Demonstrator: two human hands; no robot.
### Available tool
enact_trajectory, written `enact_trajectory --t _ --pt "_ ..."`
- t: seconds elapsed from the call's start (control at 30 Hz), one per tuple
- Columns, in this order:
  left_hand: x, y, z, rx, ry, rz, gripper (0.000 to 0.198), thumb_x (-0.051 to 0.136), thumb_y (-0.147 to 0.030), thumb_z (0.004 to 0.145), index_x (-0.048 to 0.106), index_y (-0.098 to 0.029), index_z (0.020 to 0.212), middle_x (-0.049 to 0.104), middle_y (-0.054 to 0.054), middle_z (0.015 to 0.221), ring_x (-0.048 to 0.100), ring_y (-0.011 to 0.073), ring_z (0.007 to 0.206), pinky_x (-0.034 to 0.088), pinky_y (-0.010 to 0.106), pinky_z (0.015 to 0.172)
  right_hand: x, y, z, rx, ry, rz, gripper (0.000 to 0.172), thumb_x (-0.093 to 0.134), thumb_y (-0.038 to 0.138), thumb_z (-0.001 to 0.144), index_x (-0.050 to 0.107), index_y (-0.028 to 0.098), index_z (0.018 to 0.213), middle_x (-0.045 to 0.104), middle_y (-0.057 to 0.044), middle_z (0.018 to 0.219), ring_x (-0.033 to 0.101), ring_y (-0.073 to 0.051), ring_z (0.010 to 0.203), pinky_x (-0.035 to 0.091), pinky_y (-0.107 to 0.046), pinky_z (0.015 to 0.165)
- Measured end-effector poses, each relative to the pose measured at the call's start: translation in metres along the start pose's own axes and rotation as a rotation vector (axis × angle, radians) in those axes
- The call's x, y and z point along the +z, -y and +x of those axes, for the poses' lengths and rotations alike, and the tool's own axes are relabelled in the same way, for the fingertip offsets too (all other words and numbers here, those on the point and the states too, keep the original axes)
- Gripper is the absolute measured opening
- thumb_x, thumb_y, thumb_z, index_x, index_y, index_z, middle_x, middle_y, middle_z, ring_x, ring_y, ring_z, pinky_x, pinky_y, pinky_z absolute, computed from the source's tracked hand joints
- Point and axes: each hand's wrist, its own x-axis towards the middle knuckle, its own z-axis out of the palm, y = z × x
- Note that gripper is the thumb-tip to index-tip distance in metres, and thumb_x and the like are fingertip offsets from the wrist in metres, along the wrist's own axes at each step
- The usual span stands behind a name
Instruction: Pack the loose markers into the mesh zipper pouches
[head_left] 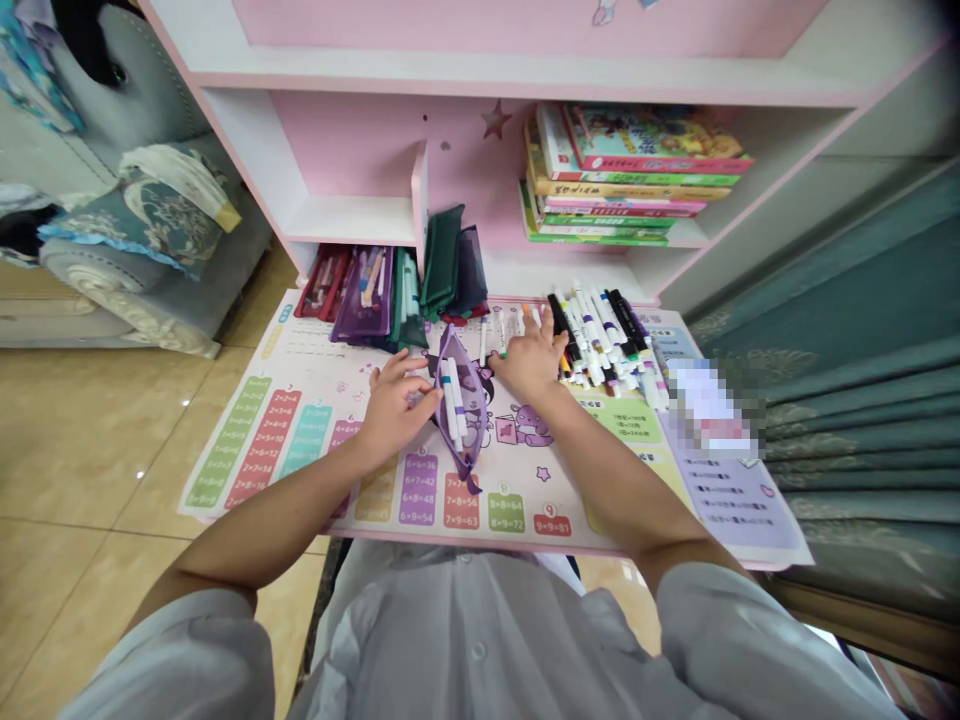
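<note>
A purple zip pencil pouch [461, 405] lies open on the desk mat [315, 420] with a couple of white markers inside it. My left hand [394, 400] grips the pouch's left edge with curled fingers. My right hand [531, 355] lies just right of the pouch, fingers stretched toward a pile of several white and black markers [604, 335]. Whether the right hand has a marker under its fingers I cannot make out.
Several filled pouches [364, 290] and dark green ones [444, 262] lean against the pink shelf unit [420, 200]. A stack of books [626, 170] sits on the shelf. A teal curtain [862, 350] hangs to the right; a sofa [135, 230] stands at left.
</note>
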Motion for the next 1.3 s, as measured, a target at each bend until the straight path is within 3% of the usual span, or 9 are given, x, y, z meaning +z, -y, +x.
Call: enact_trajectory --t 0.17,0.33,0.5,0.63,0.8,1.03,1.2,1.3 --pt "0.0 0.0 0.0 0.002 0.002 0.004 0.017 0.068 -0.031 0.083 0.068 -0.025 0.068 0.069 0.005 0.125 0.047 0.0308 0.14 0.034 0.057 0.116 -0.031 0.016 -0.018 -0.018 -0.07 0.091 0.022 0.061 0.029 0.075 0.076 0.013 0.078 0.042 -0.017 0.157 0.015 -0.043 0.153 0.021 -0.074 0.114" --pt "0.0 0.0 0.0 0.004 -0.001 0.014 0.016 0.068 -0.032 0.083 0.068 -0.024 0.069 0.07 0.005 0.125 0.047 0.0318 0.14 0.035 0.058 0.115 -0.059 0.034 -0.048 -0.118 -0.048 0.184 0.015 0.065 0.027 0.071 0.07 0.016 0.061 0.049 -0.015 0.153 0.019 -0.042 0.152 0.023 -0.071 0.114" --pt "-0.001 -0.002 0.0 -0.001 0.002 0.016 0.016 0.066 -0.031 0.083 0.068 -0.024 0.069 0.07 0.005 0.124 0.046 0.0316 0.14 0.032 0.06 0.116 -0.073 0.043 -0.07 -0.222 0.031 0.216 0.017 0.067 0.026 0.069 0.065 0.017 0.055 0.051 -0.014 0.151 0.023 -0.042 0.151 0.023 -0.069 0.114" --pt "-0.002 -0.004 0.001 0.002 0.007 0.008 0.017 0.066 -0.031 0.083 0.068 -0.024 0.068 0.07 0.005 0.124 0.046 0.0319 0.141 0.031 0.06 0.117 -0.075 0.049 -0.08 -0.265 0.164 0.165 0.019 0.066 0.029 0.072 0.067 0.017 0.058 0.048 -0.015 0.153 0.019 -0.042 0.153 0.019 -0.07 0.115" --pt "-0.001 -0.004 0.0 0.001 -0.014 0.011 0.016 0.066 -0.029 0.083 0.068 -0.023 0.067 0.07 0.005 0.124 0.047 0.0311 0.14 0.031 0.059 0.117 -0.067 0.058 -0.082 -0.26 0.295 0.089 0.023 0.061 0.031 0.078 0.076 0.015 0.076 0.042 -0.017 0.157 0.014 -0.041 0.154 0.017 -0.07 0.117" --pt "0.001 0.0 0.0 0.023 -0.024 0.009 0.014 0.068 -0.029 0.082 0.068 -0.024 0.069 0.07 0.004 0.123 0.048 0.0307 0.139 0.034 0.057 0.116 -0.054 0.062 -0.079 -0.26 0.384 0.006 0.038 0.056 0.034 0.083 0.077 0.01 0.104 0.037 -0.021 0.159 0.01 -0.043 0.154 0.015 -0.072 0.116" --pt "0.001 0.002 0.0 0.031 -0.031 0.007 0.014 0.068 -0.029 0.082 0.069 -0.024 0.069 0.071 0.005 0.122 0.049 0.0305 0.138 0.035 0.057 0.116 -0.048 0.063 -0.078 -0.264 0.382 -0.011 0.04 0.057 0.034 0.084 0.076 0.011 0.11 0.04 -0.021 0.157 0.011 -0.043 0.154 0.015 -0.072 0.116" --pt "0.001 0.002 0.0 0.036 -0.028 0.012 0.014 0.068 -0.029 0.082 0.069 -0.023 0.07 0.071 0.006 0.122 0.049 0.0303 0.138 0.035 0.057 0.116 -0.049 0.062 -0.078 -0.268 0.383 0.011 0.034 0.059 0.034 0.083 0.078 0.012 0.102 0.043 -0.021 0.155 0.013 -0.043 0.153 0.016 -0.072 0.115"
